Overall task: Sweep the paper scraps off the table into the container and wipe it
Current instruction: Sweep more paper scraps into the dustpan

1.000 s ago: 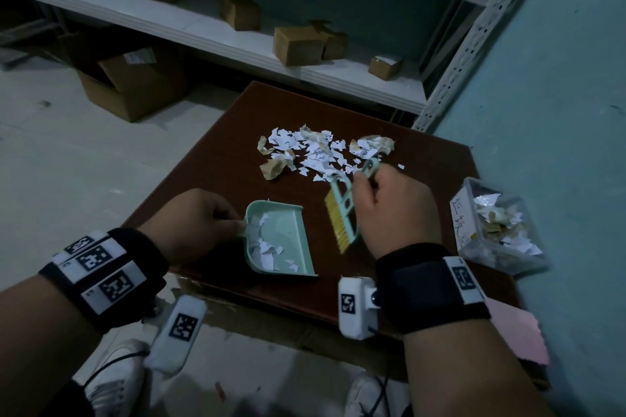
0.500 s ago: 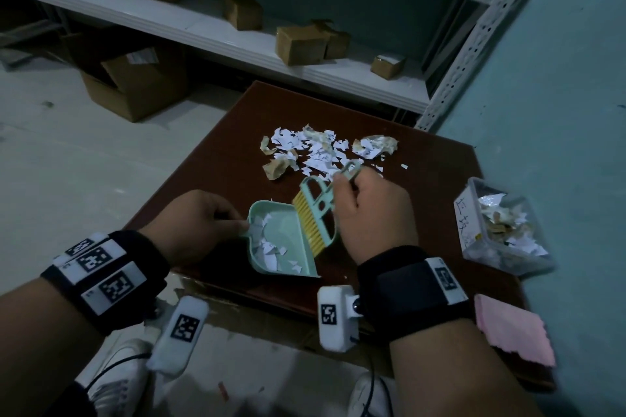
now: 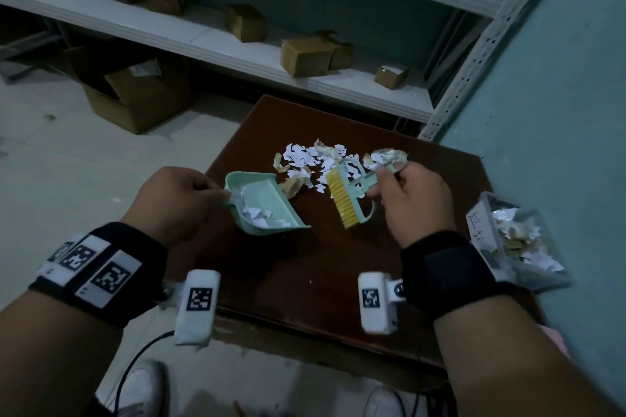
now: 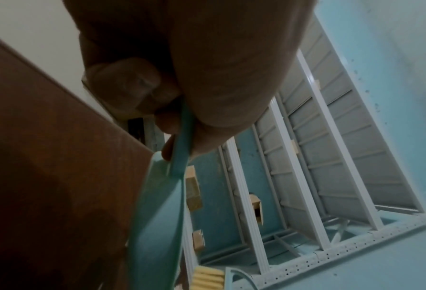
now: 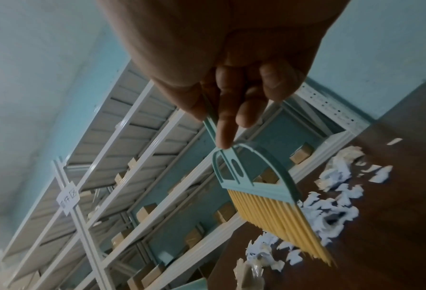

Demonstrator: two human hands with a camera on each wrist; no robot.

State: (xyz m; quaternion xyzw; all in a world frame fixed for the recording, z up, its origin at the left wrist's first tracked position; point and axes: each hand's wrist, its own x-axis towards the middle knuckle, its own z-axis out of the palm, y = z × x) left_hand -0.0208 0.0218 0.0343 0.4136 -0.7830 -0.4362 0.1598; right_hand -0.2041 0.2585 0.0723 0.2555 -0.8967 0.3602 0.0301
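Note:
A heap of white and tan paper scraps (image 3: 325, 159) (image 5: 331, 208) lies at the far middle of the dark brown table (image 3: 305, 281). My left hand (image 3: 176, 203) (image 4: 172, 121) grips the handle of a mint green dustpan (image 3: 264, 206) (image 4: 157, 225) holding several scraps; its mouth faces the heap. My right hand (image 3: 410, 203) (image 5: 231, 109) pinches the handle of a mint brush with yellow bristles (image 3: 349, 200) (image 5: 276, 213), which sits at the heap's near edge, right of the pan. A clear plastic container (image 3: 518, 240) with scraps stands at the table's right edge.
White metal shelving (image 3: 237, 47) with small cardboard boxes runs behind the table. A teal wall (image 3: 559, 112) stands close on the right. An open carton (image 3: 135, 95) sits on the floor at left. A pink cloth's edge (image 3: 559, 338) shows near my right forearm.
The brush went from the pan's mouth back out toward the scrap heap, now right of the pan. The dustpan has shifted farther onto the table toward the heap.

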